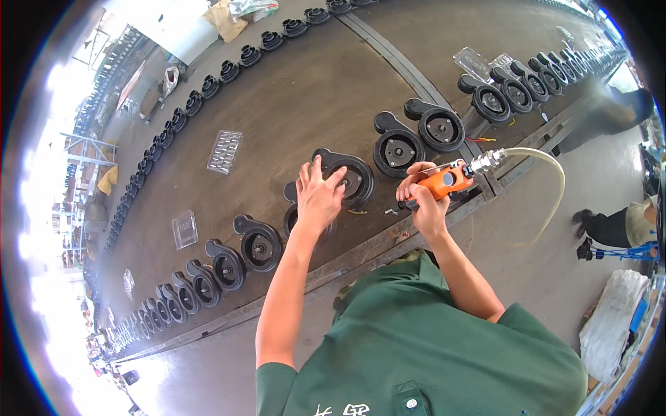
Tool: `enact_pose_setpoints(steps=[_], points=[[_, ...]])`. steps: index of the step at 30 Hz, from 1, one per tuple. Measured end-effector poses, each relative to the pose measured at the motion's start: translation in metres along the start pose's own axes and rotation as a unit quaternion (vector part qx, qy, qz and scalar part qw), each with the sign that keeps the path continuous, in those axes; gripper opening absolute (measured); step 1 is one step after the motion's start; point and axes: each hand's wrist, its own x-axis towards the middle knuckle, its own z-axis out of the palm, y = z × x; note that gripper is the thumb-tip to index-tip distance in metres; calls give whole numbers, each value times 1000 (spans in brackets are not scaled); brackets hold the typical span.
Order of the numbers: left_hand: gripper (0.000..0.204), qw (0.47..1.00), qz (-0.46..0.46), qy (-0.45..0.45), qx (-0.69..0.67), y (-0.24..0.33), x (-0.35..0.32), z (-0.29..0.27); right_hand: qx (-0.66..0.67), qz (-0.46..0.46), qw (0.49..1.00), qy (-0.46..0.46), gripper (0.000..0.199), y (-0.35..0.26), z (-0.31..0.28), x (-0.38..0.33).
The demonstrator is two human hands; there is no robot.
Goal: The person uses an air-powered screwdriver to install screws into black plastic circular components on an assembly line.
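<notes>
My left hand (319, 196) lies with spread fingers on a black round blower housing (359, 182); its fingertips touch the rim and the side outlet. Part of another housing is hidden beneath that hand and wrist. In my right hand (429, 204) is an orange air tool (444, 182), gripped by the fingers, with a metal coupling (488, 161) and a pale, see-through hose (548, 161) curving off to the right. The tool's front end points left, close to the table edge. Just beyond it stands a black housing (398, 152) with a metal plate in its centre.
A long row of similar housings (258, 246) follows the near edge of the brown table (291, 104); another row (209, 86) lines its far side. Clear plastic trays (225, 151) lie between. A metal strip (399, 59) crosses the tabletop. At right are other people (610, 225) and a white sack (614, 322).
</notes>
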Motion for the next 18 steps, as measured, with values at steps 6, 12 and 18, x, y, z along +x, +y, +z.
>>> enact_pose_setpoints(steps=[6, 12, 18], points=[[49, 999, -30, 7, -33, -1, -5, 0, 63, 15, 998, -5, 26, 11, 6, 24], [61, 998, -56, -11, -15, 6, 5, -9, 46, 29, 997, -59, 25, 20, 27, 56], [64, 994, -106, -36, 19, 14, 9, -10, 42, 39, 992, -110, 28, 39, 47, 86]])
